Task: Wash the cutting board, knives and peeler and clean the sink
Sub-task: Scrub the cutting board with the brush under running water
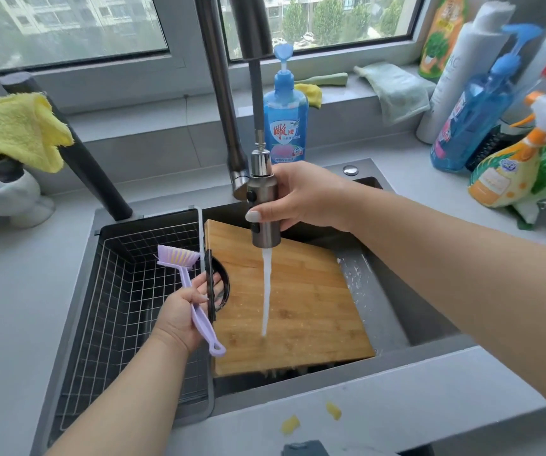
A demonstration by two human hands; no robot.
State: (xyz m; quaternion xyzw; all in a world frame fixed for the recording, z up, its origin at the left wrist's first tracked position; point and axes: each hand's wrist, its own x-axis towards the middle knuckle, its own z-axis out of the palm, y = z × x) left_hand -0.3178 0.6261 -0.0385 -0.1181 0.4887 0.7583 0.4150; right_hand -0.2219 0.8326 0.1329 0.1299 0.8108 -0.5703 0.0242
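Note:
A wooden cutting board [311, 301] lies tilted across the dark sink [423, 311]. My right hand [307, 195] grips the pull-out tap head [263, 205] above the board, and a stream of water [266, 291] falls onto the wood. My left hand [186, 307] holds a purple dish brush [192, 291] by its handle at the board's left edge, bristles up and away from me. My left fingers also reach the board's black handle strip [211, 287]. No knives or peeler show.
A wire drain basket [133, 291] fills the sink's left part. A blue soap bottle [285, 110] stands behind the tap. Several spray and cleaner bottles [508, 159] crowd the right counter. A yellow cloth [14, 130] hangs at left. Yellow scraps [311, 419] lie on the front counter.

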